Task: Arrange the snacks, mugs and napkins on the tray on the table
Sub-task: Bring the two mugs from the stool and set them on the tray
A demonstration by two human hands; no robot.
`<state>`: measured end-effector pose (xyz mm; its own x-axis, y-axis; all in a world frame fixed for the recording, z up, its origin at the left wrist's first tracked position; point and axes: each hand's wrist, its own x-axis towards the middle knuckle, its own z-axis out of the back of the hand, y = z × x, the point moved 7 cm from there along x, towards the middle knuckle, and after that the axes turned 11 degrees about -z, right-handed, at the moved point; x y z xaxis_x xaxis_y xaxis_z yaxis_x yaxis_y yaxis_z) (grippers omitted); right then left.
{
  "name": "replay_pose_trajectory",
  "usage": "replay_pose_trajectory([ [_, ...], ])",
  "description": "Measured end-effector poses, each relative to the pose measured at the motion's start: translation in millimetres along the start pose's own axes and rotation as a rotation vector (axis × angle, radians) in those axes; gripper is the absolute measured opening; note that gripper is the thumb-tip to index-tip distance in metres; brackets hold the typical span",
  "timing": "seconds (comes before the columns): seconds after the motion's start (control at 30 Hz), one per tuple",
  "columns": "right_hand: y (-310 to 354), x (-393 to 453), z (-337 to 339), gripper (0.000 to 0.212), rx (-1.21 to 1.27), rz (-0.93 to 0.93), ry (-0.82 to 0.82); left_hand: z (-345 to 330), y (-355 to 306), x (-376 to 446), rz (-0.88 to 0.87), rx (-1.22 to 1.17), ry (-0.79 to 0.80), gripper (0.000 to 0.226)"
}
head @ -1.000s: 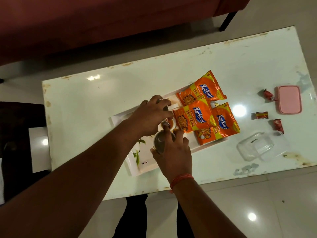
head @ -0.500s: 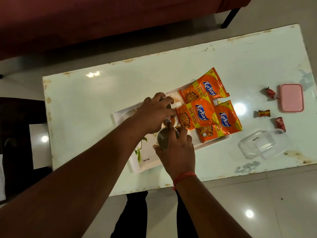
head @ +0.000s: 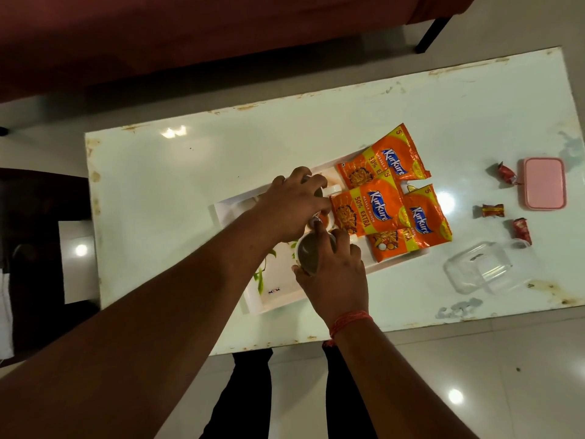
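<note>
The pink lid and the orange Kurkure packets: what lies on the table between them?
In the head view, three small red wrapped candies lie on the bare white table between the pink lid and the Kurkure packets.

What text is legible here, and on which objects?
"Kurkure", "50% EXTRA", "MASALA MUNCH": middle snack packet.
"Kurkure", "5", "MASALA": far snack packet.
"Kurkure", "5": near snack packet.
Small logo on tray: too blurred to read.
Candy wrappers: unreadable.
</note>
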<state>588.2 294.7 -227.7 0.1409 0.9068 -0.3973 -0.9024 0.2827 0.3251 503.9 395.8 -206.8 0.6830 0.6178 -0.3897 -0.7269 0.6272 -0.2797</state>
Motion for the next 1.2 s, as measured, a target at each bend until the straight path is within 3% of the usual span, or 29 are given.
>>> replay_pose_trajectory([
  [0.23, 1.9, -1.2, 0.3, 0.092, 0.003, 0.012, 0.012, -3.5, 1.7, 0.1, 0.001, 0.007, 0.006, 0.058],
  [0.43, 1.4, -5.8, 4.8, 0.098, -0.004, -0.016, 0.03, -12.8, 7.3, -2.3, -0.024, 0.026, 0.052, 0.077],
  [0.57, -3.0, -13.3, 20.3, 0.092, -0.074, -0.045, -0.067, -13.0, 10.8, -19.2, -0.004, 0.014, -0.053, 0.072],
  [0.73, 4.4, -16.5, 36.9, 0.078, -0.12, -0.011, -0.127, -15.2, 18.3, -63.6, 0.181, -0.068, -0.265, 0.066],
  [1.2, 170.7, -33.1, -19.7, 0.086, -0.165, 0.355, 0.067, -44.4, 90.9, -263.8, 0.656, -0.227, -0.371, 0.069],
])
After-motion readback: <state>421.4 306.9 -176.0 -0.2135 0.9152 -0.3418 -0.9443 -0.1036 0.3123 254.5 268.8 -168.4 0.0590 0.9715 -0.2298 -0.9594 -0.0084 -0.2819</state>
